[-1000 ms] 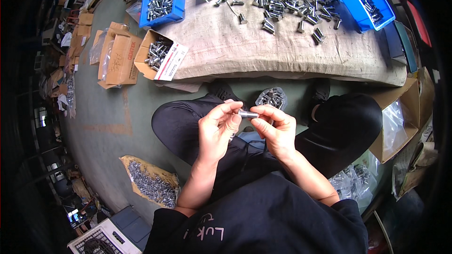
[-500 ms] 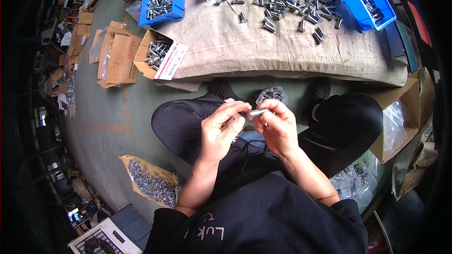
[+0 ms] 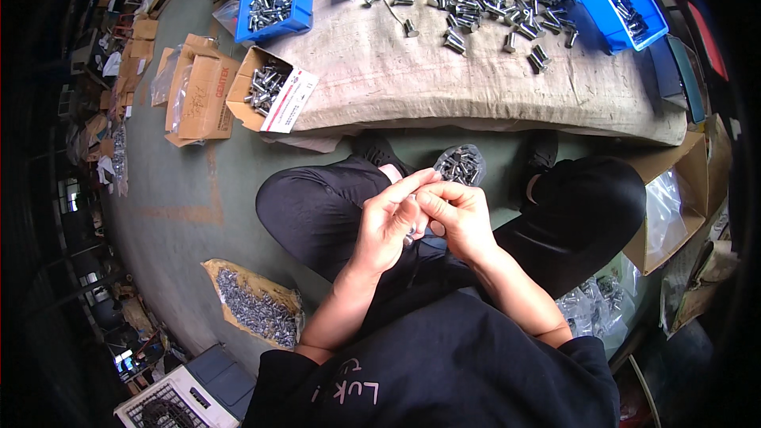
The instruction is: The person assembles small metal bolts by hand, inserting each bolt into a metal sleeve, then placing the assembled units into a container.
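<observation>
My left hand (image 3: 382, 226) and my right hand (image 3: 461, 220) meet above my lap, fingertips touching. Shiny metal pieces (image 3: 409, 239) poke out below the curled fingers of my left hand; their exact shape is mostly covered. The thumb and index finger of my right hand pinch together against the left fingertips, and whatever lies between them is hidden. Just beyond my hands, a clear bag of bolts (image 3: 460, 165) stands on the floor between my feet. Many loose bolts (image 3: 507, 0) lie spread on the cloth-covered table (image 3: 476, 95) ahead.
A blue bin of bolts (image 3: 305, 20) and an open carton (image 3: 252, 115) stand at the table's left end. Another blue bin (image 3: 654, 28) sits at the right. Small parts fill a tray (image 3: 230, 313) on the left floor. A cardboard box (image 3: 697, 182) holds plastic bags at right.
My hands have come closer together, the left moving right and slightly down. The bolt that showed between my fingertips is now covered by my fingers.
</observation>
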`<state>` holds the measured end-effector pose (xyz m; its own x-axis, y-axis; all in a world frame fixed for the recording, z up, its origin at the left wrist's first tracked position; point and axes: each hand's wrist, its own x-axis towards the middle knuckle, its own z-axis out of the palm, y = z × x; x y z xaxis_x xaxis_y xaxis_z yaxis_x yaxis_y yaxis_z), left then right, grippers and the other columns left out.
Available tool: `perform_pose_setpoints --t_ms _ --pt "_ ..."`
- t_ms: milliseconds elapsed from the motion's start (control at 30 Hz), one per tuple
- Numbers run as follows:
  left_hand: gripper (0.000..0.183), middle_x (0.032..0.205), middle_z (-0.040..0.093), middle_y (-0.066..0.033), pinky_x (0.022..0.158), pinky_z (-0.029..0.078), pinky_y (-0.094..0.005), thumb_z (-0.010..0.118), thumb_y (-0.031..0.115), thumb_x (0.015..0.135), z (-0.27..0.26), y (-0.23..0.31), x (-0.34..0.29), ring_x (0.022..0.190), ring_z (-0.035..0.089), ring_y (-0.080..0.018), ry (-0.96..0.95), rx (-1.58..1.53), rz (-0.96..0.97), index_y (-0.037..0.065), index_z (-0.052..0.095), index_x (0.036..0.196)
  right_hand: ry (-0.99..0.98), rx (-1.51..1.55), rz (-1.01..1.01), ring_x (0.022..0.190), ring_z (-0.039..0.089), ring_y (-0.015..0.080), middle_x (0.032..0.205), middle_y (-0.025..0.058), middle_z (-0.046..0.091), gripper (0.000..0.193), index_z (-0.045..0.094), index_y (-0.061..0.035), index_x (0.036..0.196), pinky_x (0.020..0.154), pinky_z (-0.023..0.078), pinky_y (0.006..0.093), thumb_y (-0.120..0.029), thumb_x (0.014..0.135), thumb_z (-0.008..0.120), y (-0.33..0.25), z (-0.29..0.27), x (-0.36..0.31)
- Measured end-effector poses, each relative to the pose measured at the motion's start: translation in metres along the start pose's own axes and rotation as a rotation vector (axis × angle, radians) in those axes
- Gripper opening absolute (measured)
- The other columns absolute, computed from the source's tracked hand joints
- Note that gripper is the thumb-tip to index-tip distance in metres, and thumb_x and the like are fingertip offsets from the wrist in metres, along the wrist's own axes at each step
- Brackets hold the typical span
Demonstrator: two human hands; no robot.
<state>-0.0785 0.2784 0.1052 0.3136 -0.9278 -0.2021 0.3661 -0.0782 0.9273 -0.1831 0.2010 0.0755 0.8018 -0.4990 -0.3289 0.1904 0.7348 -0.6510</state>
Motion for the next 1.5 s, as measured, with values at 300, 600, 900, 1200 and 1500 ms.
perform_pose_setpoints --t_ms 300,600,900,1200,1500 --pt "0.032 0.112 0.055 -0.0145 0.082 0.045 -0.0276 0.06 0.0 0.077 -0.002 0.008 0.002 0.098 0.056 -0.0173 0.072 0.37 0.069 -0.007 0.055 0.108 -0.081 0.904 0.513 0.045 0.037 0.0066 0.062 0.0015 0.044 0.012 0.054 0.0024 0.088 0.036 0.028 0.0181 -0.009 0.084 0.053 0.0 -0.015 0.001" --pt "0.023 0.092 0.062 -0.009 0.066 0.046 -0.0227 0.062 -0.005 0.073 -0.001 0.023 0.001 0.077 0.057 -0.0117 0.187 0.791 0.298 -0.004 0.061 0.096 0.145 0.348 0.072 0.043 0.042 0.005 0.065 0.0035 0.055 0.018 0.057 0.0005 0.088 0.036 0.03 0.017 -0.016 0.089 0.05 -0.007 0.001 -0.006" --pt "0.023 0.082 0.06 -0.0044 0.054 0.042 -0.0195 0.061 0.003 0.08 -0.003 0.015 -0.001 0.062 0.05 -0.0061 0.25 0.506 0.167 -0.003 0.059 0.102 0.135 0.129 -0.093 0.05 0.047 0.0061 0.075 0.0084 0.061 0.017 0.06 0.003 0.096 0.043 0.035 0.0168 -0.005 0.082 0.058 -0.008 0.0 -0.006" --pt "0.018 0.084 0.058 -0.0038 0.056 0.041 -0.0167 0.059 0.0 0.081 -0.01 0.011 -0.002 0.064 0.051 -0.0037 0.256 0.151 -0.005 -0.005 0.059 0.098 0.136 0.087 -0.153 0.052 0.048 0.0071 0.08 0.0117 0.063 0.022 0.059 0.0028 0.102 0.045 0.036 0.017 0.0 0.08 0.057 -0.004 0.0 -0.008" --pt "0.023 0.097 0.057 -0.0057 0.064 0.044 -0.0182 0.061 -0.004 0.076 -0.006 0.017 0.0 0.071 0.054 -0.005 0.236 0.385 0.154 -0.003 0.059 0.098 0.139 0.137 -0.145 0.053 0.049 0.0079 0.079 0.012 0.063 0.022 0.059 0.0026 0.102 0.046 0.037 0.0178 -0.001 0.08 0.058 -0.003 -0.001 -0.007"
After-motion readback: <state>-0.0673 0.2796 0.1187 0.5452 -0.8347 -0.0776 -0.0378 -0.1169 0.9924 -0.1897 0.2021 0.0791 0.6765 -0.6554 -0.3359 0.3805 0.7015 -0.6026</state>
